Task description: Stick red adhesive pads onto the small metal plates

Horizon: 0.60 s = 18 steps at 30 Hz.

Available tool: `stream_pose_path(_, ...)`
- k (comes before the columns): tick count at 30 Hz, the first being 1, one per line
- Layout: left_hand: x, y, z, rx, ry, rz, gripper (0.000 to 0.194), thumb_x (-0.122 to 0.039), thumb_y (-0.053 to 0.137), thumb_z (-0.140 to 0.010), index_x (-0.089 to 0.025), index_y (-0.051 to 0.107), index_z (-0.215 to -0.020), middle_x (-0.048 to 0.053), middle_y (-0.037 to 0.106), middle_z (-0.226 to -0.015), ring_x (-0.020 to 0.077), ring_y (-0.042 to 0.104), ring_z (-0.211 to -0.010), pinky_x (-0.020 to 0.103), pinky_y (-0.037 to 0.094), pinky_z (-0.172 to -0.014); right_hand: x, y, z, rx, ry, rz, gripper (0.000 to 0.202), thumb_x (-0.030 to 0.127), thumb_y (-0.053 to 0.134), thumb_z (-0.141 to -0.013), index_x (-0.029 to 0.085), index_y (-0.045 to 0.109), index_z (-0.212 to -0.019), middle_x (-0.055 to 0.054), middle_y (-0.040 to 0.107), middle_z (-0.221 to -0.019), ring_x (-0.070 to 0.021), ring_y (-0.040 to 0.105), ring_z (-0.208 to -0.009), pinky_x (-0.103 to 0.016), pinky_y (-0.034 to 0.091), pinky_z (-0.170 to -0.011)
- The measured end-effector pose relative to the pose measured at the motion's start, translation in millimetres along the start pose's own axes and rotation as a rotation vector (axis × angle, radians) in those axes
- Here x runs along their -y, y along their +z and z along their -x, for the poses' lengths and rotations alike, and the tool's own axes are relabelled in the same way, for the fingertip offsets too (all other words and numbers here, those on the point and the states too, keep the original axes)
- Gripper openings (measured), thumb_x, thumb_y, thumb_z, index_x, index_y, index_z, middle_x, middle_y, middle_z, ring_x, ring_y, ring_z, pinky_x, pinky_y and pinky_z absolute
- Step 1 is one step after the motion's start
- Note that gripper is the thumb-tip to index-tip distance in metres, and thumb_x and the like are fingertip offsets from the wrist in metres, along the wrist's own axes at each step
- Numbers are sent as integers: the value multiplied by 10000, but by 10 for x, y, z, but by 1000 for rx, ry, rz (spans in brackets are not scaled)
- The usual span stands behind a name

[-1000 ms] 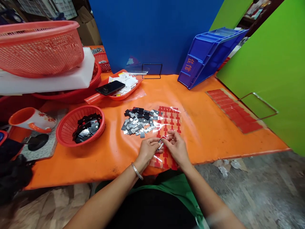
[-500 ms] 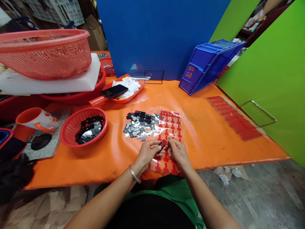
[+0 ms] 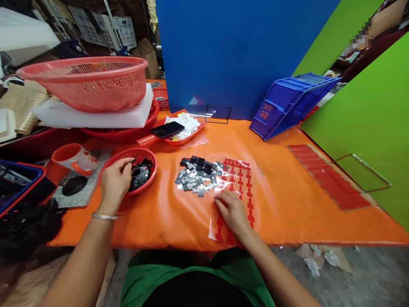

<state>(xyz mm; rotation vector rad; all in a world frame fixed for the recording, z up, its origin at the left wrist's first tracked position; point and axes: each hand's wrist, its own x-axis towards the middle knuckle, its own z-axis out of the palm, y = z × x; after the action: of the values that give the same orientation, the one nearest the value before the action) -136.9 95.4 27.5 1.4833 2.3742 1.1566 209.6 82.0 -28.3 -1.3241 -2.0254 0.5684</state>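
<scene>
My left hand [image 3: 115, 181] is over the rim of a small red basket [image 3: 152, 170] of dark and silver pieces, its fingers pinching a small black and red piece [image 3: 137, 161]. My right hand [image 3: 232, 211] rests over a clear sheet with rows of red T-shaped stickers [image 3: 240, 179]; its fingers are bent together, and anything between them is too small to make out. Between the hands, a pile of grey and black flat pieces [image 3: 198, 174] lies on the orange table cover [image 3: 179, 221].
At the left are a mug [image 3: 75, 158], a large pink basket [image 3: 96, 87] on white foam and a blue tray [image 3: 19, 183]. Behind the pile, a phone [image 3: 168, 129] lies on a red scoop of papers. A blue bin [image 3: 281, 104] and red strips [image 3: 329, 177] are on the right.
My left hand has moved left from the sticker sheet to the small basket, carrying the black and red piece. My right hand stayed by the sheet. The view has shifted.
</scene>
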Motion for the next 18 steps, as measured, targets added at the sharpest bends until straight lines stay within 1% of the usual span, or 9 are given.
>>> stream_pose_path(1, 43, -24, -13, -25, 25, -77, 275, -281, 508, -820, -182, 694, -998, 72, 712, -903, 246, 663, -870, 392, 498, -851, 5, 53, -63, -1, -56, 36, 190, 196, 505, -865, 204, 673, -778, -68, 634, -777, -219, 553, -791, -346, 460, -710)
stream_pose_path(3, 35, -41, 19, -79, 97, -98, 250, -263, 527, -811, -183, 699, -975, 81, 702, -975, 252, 636, -959, 389, 456, -922, 27, 165, -197, -6, -152, 97, 206, 202, 502, -882, 206, 690, -798, -77, 626, -799, -223, 527, -810, -344, 461, -708)
stream_pose_path(5, -67, -20, 116, -127, 195, -25, 249, -258, 523, -824, -178, 689, -991, 82, 683, -1043, 230, 609, -1021, 355, 425, -964, 64, 276, -329, -7, -224, 149, 213, 214, 496, -896, 209, 698, -832, -85, 623, -843, -228, 507, -844, -351, 463, -729)
stream_pose_path(6, -137, 4, 183, -138, 220, 29, 247, -263, 519, -832, -178, 686, -994, 78, 680, -1047, 215, 607, -1021, 336, 424, -963, 86, 331, -391, 2, -255, 175, 209, 217, 493, -900, 211, 699, -861, -90, 626, -879, -232, 499, -869, -361, 462, -751)
stream_pose_path(7, -209, 37, 256, -122, 227, 86, 243, -273, 517, -840, -181, 687, -987, 70, 682, -1033, 201, 613, -999, 317, 436, -943, 108, 383, -448, 17, -285, 202, 201, 218, 495, -902, 212, 696, -899, -94, 628, -923, -238, 490, -900, -373, 458, -775)
stream_pose_path(9, -337, 125, 410, -40, 214, 201, 233, -299, 527, -842, -185, 692, -962, 54, 692, -989, 181, 632, -936, 290, 464, -888, 148, 479, -546, 57, -327, 258, 189, 221, 505, -902, 212, 681, -970, -100, 625, -1008, -252, 469, -966, -393, 444, -817)
stream_pose_path(11, -418, 233, 553, 80, 180, 303, 231, -319, 544, -834, -185, 697, -942, 49, 701, -967, 176, 644, -897, 282, 480, -851, 181, 554, -619, 101, -345, 313, 174, 219, 514, -902, 220, 672, -975, -98, 614, -1049, -260, 446, -1015, -397, 429, -840)
stream_pose_path(15, -438, 445, 754, 307, 51, 459, 236, -336, 570, -810, -177, 699, -926, 56, 716, -943, 191, 657, -879, 298, 496, -827, 227, 600, -700, 175, -338, 370, 117, 198, 535, -888, 208, 648, -861, -95, 602, -982, -246, 447, -976, -364, 421, -824)
stream_pose_path(18, -418, 570, 852, 389, -78, 585, 255, -354, 592, -791, -160, 692, -924, 68, 716, -933, 202, 660, -877, 312, 504, -822, 252, 563, -708, 184, -280, 290, 117, 146, 514, -865, 191, 597, -798, -83, 598, -875, -224, 475, -885, -343, 428, -773)
